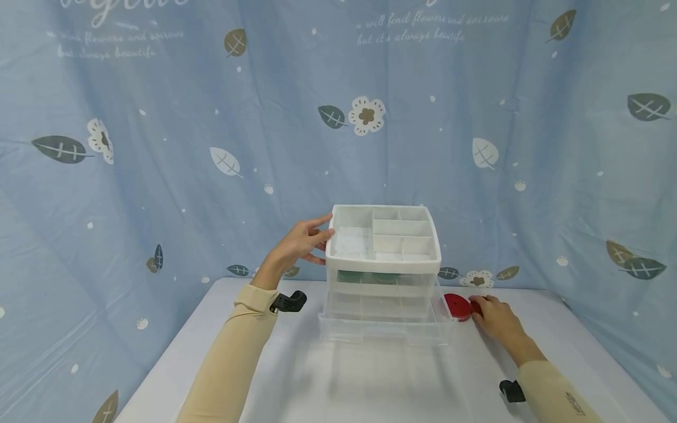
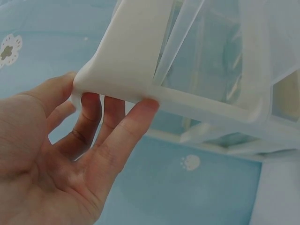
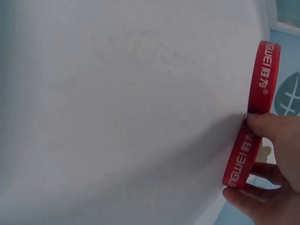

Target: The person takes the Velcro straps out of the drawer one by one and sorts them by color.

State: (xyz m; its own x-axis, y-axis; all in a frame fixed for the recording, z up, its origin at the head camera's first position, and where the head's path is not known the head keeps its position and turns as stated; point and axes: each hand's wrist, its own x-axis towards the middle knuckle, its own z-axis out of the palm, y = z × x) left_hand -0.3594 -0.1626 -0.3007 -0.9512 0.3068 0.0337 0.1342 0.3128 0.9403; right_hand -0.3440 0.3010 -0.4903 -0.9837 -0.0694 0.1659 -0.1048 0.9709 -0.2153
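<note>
A small white plastic drawer organizer with a divided top tray stands at the back of the table. Its clear bottom drawer is pulled out toward me. My left hand grips the organizer's upper left edge; in the left wrist view, thumb and fingertips touch the white frame. To the right of the drawer is a red round roll with white lettering around its rim. My right hand holds it by the rim, the thumb lying across the lettered side and the other fingers at its lower end.
A white table carries everything. Behind it hangs a blue curtain with leaf and flower prints. Something green shows through the organizer's upper drawer. Black straps with small mounts sit on both wrists.
</note>
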